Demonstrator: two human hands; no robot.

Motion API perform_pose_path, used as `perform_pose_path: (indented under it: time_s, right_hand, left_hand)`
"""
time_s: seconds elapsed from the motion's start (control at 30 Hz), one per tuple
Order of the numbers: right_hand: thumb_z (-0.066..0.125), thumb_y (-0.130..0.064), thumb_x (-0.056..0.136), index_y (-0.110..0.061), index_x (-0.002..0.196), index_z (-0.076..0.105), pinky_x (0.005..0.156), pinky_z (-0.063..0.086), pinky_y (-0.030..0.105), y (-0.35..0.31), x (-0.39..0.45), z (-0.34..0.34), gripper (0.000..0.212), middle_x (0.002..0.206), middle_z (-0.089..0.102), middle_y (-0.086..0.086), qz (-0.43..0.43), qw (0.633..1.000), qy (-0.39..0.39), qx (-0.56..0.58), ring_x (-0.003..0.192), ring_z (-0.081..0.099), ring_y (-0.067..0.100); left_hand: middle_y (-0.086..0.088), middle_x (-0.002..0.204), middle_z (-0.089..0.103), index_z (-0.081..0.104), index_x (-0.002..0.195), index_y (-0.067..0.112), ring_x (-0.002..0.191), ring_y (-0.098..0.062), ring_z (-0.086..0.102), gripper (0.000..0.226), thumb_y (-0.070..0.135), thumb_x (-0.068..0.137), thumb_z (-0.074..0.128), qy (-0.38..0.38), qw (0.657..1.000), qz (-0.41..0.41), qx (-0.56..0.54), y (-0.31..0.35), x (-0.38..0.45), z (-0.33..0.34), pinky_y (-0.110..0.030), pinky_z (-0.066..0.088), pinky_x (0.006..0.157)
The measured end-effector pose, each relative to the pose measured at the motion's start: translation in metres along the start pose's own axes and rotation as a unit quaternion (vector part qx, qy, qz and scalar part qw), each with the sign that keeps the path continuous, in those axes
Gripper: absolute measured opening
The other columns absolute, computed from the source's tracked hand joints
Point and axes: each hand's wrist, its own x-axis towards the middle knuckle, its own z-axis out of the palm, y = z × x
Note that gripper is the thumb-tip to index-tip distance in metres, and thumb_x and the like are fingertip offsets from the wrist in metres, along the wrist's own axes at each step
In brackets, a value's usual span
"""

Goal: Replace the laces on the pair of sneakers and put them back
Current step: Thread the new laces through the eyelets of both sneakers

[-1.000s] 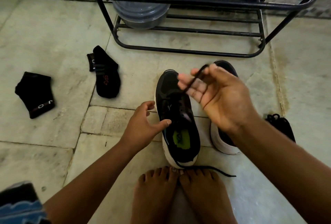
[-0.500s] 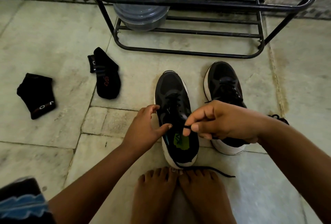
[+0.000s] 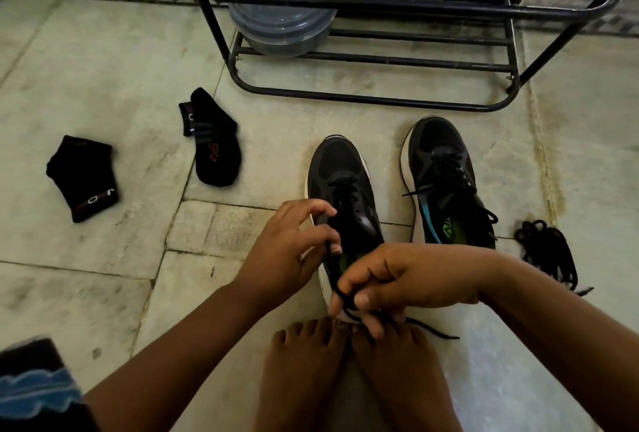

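Head view shows a black metal rack [image 3: 380, 99] at twelve o'clock, standing on the floor. Below it stand two black sneakers: the right sneaker [image 3: 446, 182], at one o'clock, looks fully laced, while the left sneaker [image 3: 342, 189] at centre is only partly threaded, so roughly half the relacing remains, plus putting the pair back. Left hand [image 3: 290, 255] pinches that shoe's collar; right hand [image 3: 397, 283] grips the lace [image 3: 432, 329], pulling toward six o'clock. A loose lace bundle [image 3: 546, 251] lies at three o'clock. Which eyelet is being worked is hidden.

Two black socks [image 3: 214, 141], rack [image 3: 380, 99], lidded container [image 3: 283, 6]
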Motion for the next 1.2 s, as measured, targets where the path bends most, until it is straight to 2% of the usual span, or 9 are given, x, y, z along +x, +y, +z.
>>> perform_pose_path:
  time_s: [0.13,0.23,0.37,0.5,0.6,0.8,0.93,1.1,1.2]
  right_hand:
    - [0.043,-0.021,0.099,-0.012,0.110,0.062,0.073,0.051,0.028,0.008,0.006,0.004,0.023,0.088,0.069,0.003,0.027,0.989,0.136,0.057,0.071,0.061,0.018]
    - [0.049,-0.031,0.096,-0.021,0.105,0.063,0.074,0.057,0.030,0.008,0.013,0.010,0.019,0.088,0.068,-0.004,0.050,0.972,0.216,-0.082,0.074,0.067,0.018]
    - [0.047,-0.052,0.091,-0.016,0.091,0.062,0.065,0.054,0.029,0.004,0.017,0.011,0.039,0.075,0.064,0.002,0.129,0.924,0.303,-0.193,0.067,0.061,0.015]
    - [0.032,-0.072,0.085,-0.013,0.077,0.060,0.052,0.047,0.026,-0.001,0.032,0.020,0.066,0.064,0.058,0.002,0.191,0.865,0.306,-0.350,0.059,0.056,0.014]
    - [0.034,-0.068,0.089,-0.018,0.073,0.051,0.052,0.041,0.025,-0.004,0.039,0.022,0.055,0.064,0.050,-0.003,0.175,0.844,0.303,-0.407,0.060,0.051,0.013]
    - [0.054,-0.028,0.091,-0.006,0.079,0.061,0.065,0.056,0.029,0.006,0.029,0.013,0.026,0.073,0.065,0.009,0.129,0.912,0.351,-0.169,0.069,0.065,0.018]
    - [0.056,-0.020,0.091,-0.009,0.075,0.062,0.055,0.051,0.020,0.002,0.010,0.000,0.020,0.063,0.069,-0.002,0.090,0.884,0.457,-0.027,0.053,0.061,0.003]
    - [0.048,-0.023,0.097,-0.018,0.075,0.060,0.065,0.046,0.025,-0.020,-0.005,-0.013,0.025,0.058,0.066,-0.004,-0.008,0.897,0.441,-0.006,0.055,0.057,0.009]
    - [0.045,-0.024,0.098,-0.021,0.075,0.058,0.059,0.044,0.017,-0.028,-0.009,-0.013,0.027,0.051,0.056,-0.005,-0.050,0.910,0.411,-0.018,0.049,0.052,0.002]
  left_hand:
    - [0.009,0.094,0.063,0.060,0.078,0.019,0.092,-0.009,0.059,0.019,0.020,0.091,0.046,0.113,0.971,-0.109,-0.180,0.008,-0.009,-0.018,-0.017,0.045,0.078]
    - [0.006,0.066,0.065,0.061,0.064,0.025,0.067,-0.006,0.061,0.043,0.010,0.098,0.040,0.221,0.852,-0.332,-0.338,-0.009,-0.022,-0.013,-0.018,0.050,0.062]
    - [-0.006,0.070,0.062,0.067,0.069,0.019,0.081,-0.026,0.063,0.056,0.056,0.095,0.035,0.000,0.815,-0.552,-0.175,-0.104,-0.072,0.042,-0.040,0.050,0.068]
    - [-0.002,0.061,0.050,0.046,0.062,0.017,0.064,-0.024,0.052,0.038,0.035,0.096,0.047,-0.106,0.888,-0.446,0.029,-0.052,-0.054,0.005,-0.032,0.041,0.061]
    - [0.001,0.073,0.054,0.052,0.076,0.019,0.073,-0.021,0.058,0.031,0.047,0.091,0.052,-0.181,0.878,-0.417,0.147,-0.038,-0.049,0.002,-0.028,0.042,0.061]
    - [0.009,0.073,0.055,0.051,0.091,0.026,0.070,-0.010,0.056,0.015,0.041,0.091,0.054,-0.040,0.936,-0.338,0.088,-0.029,-0.030,-0.019,-0.025,0.041,0.059]
    - [0.016,0.090,0.058,0.056,0.102,0.029,0.077,0.000,0.057,0.010,0.027,0.092,0.055,0.037,0.969,-0.237,-0.058,-0.007,0.000,-0.032,-0.008,0.040,0.061]
    - [0.017,0.116,0.051,0.040,0.131,0.042,0.096,0.001,0.052,0.045,0.030,0.090,0.052,-0.032,0.980,-0.135,-0.144,0.025,0.030,-0.034,-0.007,0.043,0.076]
    - [0.015,0.113,0.050,0.056,0.123,0.030,0.098,0.005,0.051,0.033,0.031,0.090,0.050,-0.059,0.985,-0.086,-0.139,0.035,0.038,-0.030,-0.005,0.040,0.080]
